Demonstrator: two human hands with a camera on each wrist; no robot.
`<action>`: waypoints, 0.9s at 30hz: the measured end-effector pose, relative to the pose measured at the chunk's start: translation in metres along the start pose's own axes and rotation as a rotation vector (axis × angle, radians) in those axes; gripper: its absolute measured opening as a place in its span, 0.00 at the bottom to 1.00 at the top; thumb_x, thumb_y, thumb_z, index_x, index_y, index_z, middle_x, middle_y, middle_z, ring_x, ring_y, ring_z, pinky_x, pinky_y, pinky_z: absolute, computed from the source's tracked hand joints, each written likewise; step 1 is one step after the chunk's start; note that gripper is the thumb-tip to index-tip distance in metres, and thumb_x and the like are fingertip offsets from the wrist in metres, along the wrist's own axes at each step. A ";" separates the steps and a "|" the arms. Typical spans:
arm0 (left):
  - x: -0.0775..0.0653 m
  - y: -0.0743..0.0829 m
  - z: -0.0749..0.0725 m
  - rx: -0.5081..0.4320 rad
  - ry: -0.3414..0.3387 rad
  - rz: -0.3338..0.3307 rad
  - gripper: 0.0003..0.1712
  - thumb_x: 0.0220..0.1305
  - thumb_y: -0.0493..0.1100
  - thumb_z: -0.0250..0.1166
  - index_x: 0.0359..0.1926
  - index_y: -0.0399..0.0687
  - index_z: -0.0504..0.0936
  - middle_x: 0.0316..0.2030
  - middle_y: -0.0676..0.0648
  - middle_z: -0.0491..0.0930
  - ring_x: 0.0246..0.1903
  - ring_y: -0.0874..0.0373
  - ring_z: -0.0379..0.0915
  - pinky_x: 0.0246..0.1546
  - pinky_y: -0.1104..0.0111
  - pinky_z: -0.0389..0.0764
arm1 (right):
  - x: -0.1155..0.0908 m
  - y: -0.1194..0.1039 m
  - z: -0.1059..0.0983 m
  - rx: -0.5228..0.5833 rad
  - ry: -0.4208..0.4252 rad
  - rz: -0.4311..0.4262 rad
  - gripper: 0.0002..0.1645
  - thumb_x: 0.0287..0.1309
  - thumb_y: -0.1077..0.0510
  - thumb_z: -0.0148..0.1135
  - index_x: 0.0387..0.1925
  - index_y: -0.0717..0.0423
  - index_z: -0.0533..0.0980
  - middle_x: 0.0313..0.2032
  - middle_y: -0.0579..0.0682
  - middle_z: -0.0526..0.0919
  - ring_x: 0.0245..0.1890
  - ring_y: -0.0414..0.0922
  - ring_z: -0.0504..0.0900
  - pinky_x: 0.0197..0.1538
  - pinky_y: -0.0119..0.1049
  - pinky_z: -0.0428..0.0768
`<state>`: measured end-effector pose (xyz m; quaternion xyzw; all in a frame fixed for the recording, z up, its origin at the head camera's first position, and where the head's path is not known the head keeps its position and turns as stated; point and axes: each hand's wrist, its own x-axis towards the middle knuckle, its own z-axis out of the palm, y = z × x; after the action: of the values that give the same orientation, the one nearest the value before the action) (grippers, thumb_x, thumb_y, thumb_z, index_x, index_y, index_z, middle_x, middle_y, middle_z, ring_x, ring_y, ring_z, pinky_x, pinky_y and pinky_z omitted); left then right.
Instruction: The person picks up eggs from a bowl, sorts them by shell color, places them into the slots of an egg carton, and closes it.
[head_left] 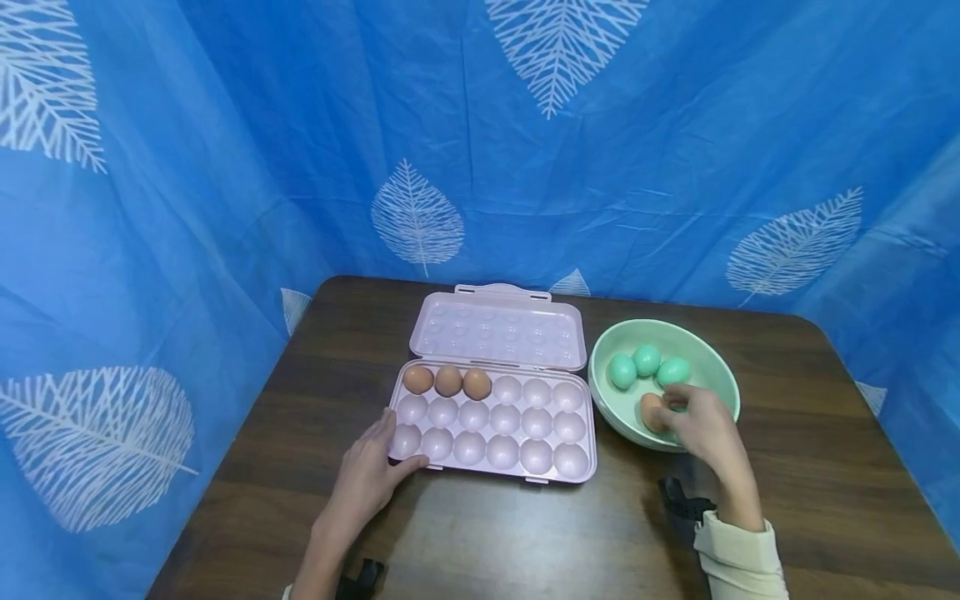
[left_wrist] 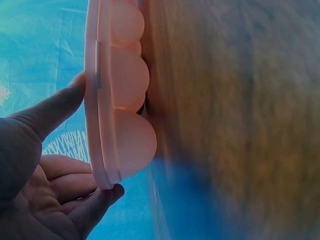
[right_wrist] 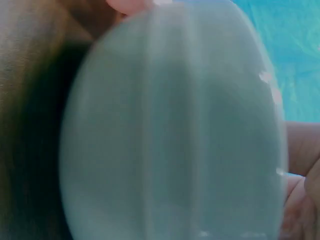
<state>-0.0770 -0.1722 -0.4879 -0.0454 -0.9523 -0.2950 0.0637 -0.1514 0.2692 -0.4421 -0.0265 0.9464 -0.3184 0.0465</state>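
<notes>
Over on the worktop (head_left: 495, 542), the left hand (head_left: 367, 467) pinches the near left corner of the open egg tray (head_left: 505, 419), while the right hand (head_left: 703, 423) pinches a brown egg (head_left: 650, 412) inside the green bowl (head_left: 716, 371), near three green eggs (head_left: 647, 360). Three more brown eggs (head_left: 448, 381) sit in the tray's back row.

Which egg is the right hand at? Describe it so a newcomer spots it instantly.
On the dark wooden table, right of the open egg tray, stands a round pale-green bowl. Inside, towards the near side, the right hand touches the brown egg. Its colour sets it apart from the three green eggs beyond it.
</notes>
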 end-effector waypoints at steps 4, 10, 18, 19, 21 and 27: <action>-0.001 0.000 0.000 -0.001 0.005 -0.004 0.49 0.51 0.49 0.78 0.63 0.19 0.67 0.60 0.24 0.69 0.60 0.33 0.69 0.59 0.44 0.70 | 0.005 -0.003 0.006 -0.013 -0.014 -0.014 0.28 0.61 0.58 0.66 0.56 0.76 0.73 0.50 0.72 0.79 0.52 0.67 0.76 0.50 0.59 0.76; -0.001 -0.001 -0.001 0.003 0.011 -0.003 0.49 0.51 0.49 0.78 0.63 0.19 0.67 0.60 0.24 0.69 0.60 0.34 0.69 0.58 0.44 0.70 | 0.012 -0.006 0.011 -0.019 -0.035 -0.015 0.30 0.61 0.56 0.67 0.56 0.77 0.73 0.51 0.73 0.79 0.51 0.68 0.77 0.50 0.59 0.77; 0.000 0.000 0.000 0.004 0.006 -0.007 0.48 0.51 0.49 0.78 0.63 0.21 0.68 0.61 0.24 0.69 0.60 0.34 0.69 0.59 0.44 0.69 | 0.026 -0.011 0.018 0.026 -0.054 -0.039 0.28 0.61 0.58 0.67 0.53 0.77 0.74 0.49 0.71 0.81 0.49 0.65 0.80 0.49 0.56 0.78; 0.000 0.000 0.000 0.004 0.003 -0.008 0.48 0.51 0.50 0.78 0.63 0.21 0.68 0.61 0.25 0.69 0.61 0.34 0.69 0.59 0.44 0.69 | 0.027 -0.012 0.020 0.036 -0.058 -0.035 0.28 0.60 0.58 0.67 0.54 0.77 0.74 0.49 0.71 0.81 0.49 0.65 0.80 0.50 0.56 0.78; 0.000 0.000 0.001 0.003 -0.002 -0.012 0.48 0.51 0.49 0.78 0.63 0.21 0.68 0.61 0.25 0.69 0.61 0.34 0.68 0.59 0.44 0.69 | 0.030 -0.013 0.024 0.061 -0.073 -0.026 0.29 0.60 0.58 0.68 0.55 0.77 0.73 0.50 0.71 0.80 0.50 0.65 0.80 0.50 0.56 0.78; 0.000 0.001 0.001 -0.004 -0.013 -0.028 0.48 0.51 0.49 0.78 0.63 0.21 0.68 0.62 0.25 0.68 0.62 0.34 0.67 0.60 0.44 0.68 | 0.038 -0.015 0.033 0.084 -0.106 -0.016 0.30 0.60 0.58 0.67 0.57 0.76 0.73 0.53 0.71 0.78 0.51 0.64 0.80 0.50 0.55 0.79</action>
<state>-0.0770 -0.1710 -0.4878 -0.0339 -0.9527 -0.2973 0.0534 -0.1853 0.2344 -0.4621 -0.0489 0.9282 -0.3564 0.0952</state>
